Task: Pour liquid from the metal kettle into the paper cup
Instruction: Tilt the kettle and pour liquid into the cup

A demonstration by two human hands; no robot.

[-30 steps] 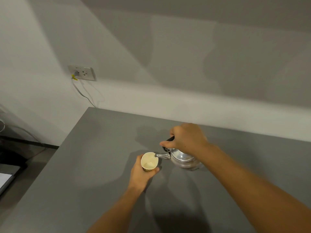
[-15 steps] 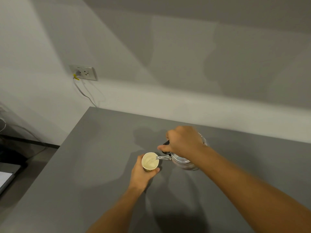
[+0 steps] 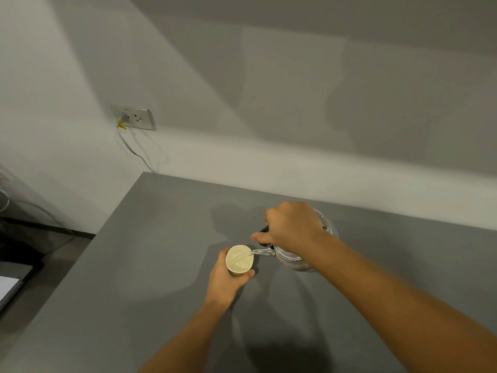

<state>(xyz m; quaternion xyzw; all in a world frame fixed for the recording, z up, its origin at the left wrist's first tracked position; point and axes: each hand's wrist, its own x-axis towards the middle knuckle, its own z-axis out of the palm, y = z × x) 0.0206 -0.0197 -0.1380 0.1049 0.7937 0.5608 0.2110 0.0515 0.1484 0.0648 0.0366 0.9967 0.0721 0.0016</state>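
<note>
A cream paper cup [image 3: 239, 259] stands on the grey table [image 3: 150, 265], and my left hand [image 3: 226, 282] is wrapped around its near side. Just to its right a shiny metal kettle [image 3: 291, 261] is tipped toward the cup. My right hand [image 3: 293, 227] grips its black handle from above and hides most of the lid. The thin spout reaches over the cup's right rim, and a clear stream of liquid runs from it into the cup.
The table's left edge [image 3: 88, 254] drops to a dark floor with a device at the far left. A wall socket [image 3: 133, 117] with a plugged cable hangs on the white wall behind the table's far corner.
The kettle has tilted further toward the cup, its rear rising. Liquid now flows from the spout into the cup. My left hand and the cup have stayed in place.
</note>
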